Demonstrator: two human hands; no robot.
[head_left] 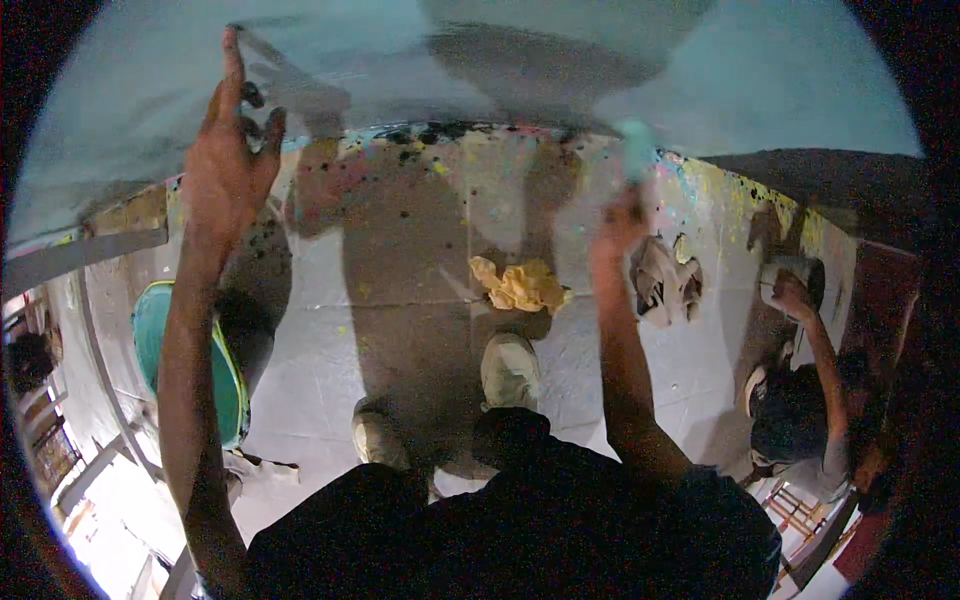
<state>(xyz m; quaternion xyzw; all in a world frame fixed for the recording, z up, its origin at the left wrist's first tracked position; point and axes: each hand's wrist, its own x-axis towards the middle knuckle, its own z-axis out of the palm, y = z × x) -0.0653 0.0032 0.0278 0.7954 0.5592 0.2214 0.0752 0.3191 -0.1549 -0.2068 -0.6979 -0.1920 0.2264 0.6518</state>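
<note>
A broad blue-green painted surface (380, 60) spans the top of the view, with dark smudges and shadows on it. My left hand (230, 165) reaches up against it at the left, index finger stretched out and the other fingers loosely apart, with dark stains on some fingertips. Nothing shows in that hand. At the surface's lower edge, my right hand (622, 225) is closed round a teal-tipped tool (636, 150). Motion blurs both the hand and the tool, so the tool's exact kind is unclear, and so is whether its tip touches the surface.
Paint spatters mark the grey floor (300, 350) below the surface. A crumpled yellow cloth (525, 287) and a grey-brown cloth (660, 275) lie there. Left of my feet stands a green tub (165, 345). At right, another person's hand (793, 297) is at a bucket (812, 275).
</note>
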